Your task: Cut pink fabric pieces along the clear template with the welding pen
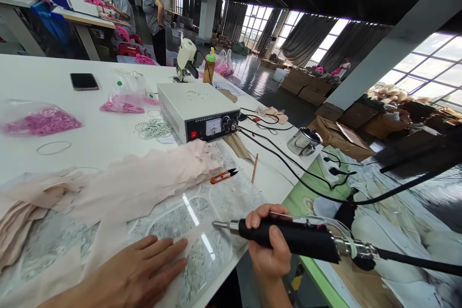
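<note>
My left hand (pixel 133 269) lies flat, fingers stretched out, on a thin strip of pale pink fabric (pixel 86 293) over the glossy marble-patterned sheet (pixel 173 221). In my right hand (pixel 270 245) is an ultrasonic handpiece (pixel 288 238) with a black grip, its fingers wrapped round it. The handpiece's metal tip points left and is close to the sheet near my left fingertips; whether it touches cannot be told. More pale pink fabric (pixel 144 183) lies gathered beyond my left hand. Orange thread snips (pixel 224 176) rest on the sheet's far part.
A white control box (pixel 198 101) with a meter stands at mid-table, cables running right. Around it are elastic loops (pixel 153 128), bags of pink bands (pixel 43 120), a phone (pixel 84 81) and a glass mug (pixel 304 141). A green surface (pixel 306 192) adjoins the table's right edge. Two people are behind.
</note>
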`<move>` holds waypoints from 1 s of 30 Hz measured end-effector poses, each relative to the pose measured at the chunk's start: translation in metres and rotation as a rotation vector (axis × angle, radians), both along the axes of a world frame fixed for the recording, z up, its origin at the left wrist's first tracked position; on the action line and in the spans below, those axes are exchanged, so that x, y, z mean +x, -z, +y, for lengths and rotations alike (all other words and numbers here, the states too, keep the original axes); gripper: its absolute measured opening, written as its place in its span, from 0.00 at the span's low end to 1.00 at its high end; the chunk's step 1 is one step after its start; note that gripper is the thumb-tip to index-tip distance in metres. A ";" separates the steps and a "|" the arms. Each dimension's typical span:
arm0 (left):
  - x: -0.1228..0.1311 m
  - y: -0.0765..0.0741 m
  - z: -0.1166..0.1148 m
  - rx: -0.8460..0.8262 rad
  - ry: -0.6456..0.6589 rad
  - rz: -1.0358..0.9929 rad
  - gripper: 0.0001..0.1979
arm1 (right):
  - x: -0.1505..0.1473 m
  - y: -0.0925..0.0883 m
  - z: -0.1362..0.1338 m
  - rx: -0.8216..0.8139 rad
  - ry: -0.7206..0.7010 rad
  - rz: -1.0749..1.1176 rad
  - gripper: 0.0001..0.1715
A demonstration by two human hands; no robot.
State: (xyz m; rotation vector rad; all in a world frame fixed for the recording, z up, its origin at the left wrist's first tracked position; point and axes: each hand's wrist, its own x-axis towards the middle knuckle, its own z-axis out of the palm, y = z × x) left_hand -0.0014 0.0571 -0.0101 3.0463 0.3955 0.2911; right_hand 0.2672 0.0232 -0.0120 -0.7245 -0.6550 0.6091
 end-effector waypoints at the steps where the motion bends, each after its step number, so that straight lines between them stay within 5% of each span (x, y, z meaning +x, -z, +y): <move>1: 0.001 -0.001 0.000 0.007 -0.003 0.006 0.30 | 0.001 0.001 0.003 0.004 0.029 0.007 0.10; 12: 0.022 -0.026 0.013 -0.063 0.029 0.082 0.26 | 0.016 -0.003 -0.004 0.015 -0.018 0.010 0.11; 22: 0.015 0.003 0.024 -0.028 0.073 -0.004 0.30 | 0.017 -0.003 -0.001 0.028 -0.002 -0.001 0.12; 30: 0.015 0.001 0.026 0.021 0.108 0.019 0.32 | 0.016 -0.002 -0.001 0.026 -0.015 0.003 0.12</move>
